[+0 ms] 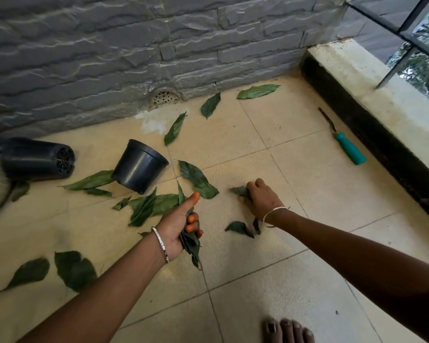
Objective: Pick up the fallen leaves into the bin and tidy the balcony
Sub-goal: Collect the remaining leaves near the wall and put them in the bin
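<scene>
A: Surface?
B: Beige tiled floor [307, 194] below a grey stone wall [109, 45]; leaves [198, 179] scattered around a tipped pot [139, 167]
A: Hands?
B: Left hand [181, 226] curled round a bunch [190, 243]; right hand [260, 196] gripping one leaf [239, 191] on the floor

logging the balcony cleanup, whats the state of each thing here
left hand: grips a bunch of leaves
right hand: fingers curled on a leaf lying on the floor
near pot: on its base, mouth up, inside hidden
far pot: on its side, holed base showing
green-handled tool: lying flat on the floor, untouched
loose leaves: scattered on the floor, not yet picked up
</scene>
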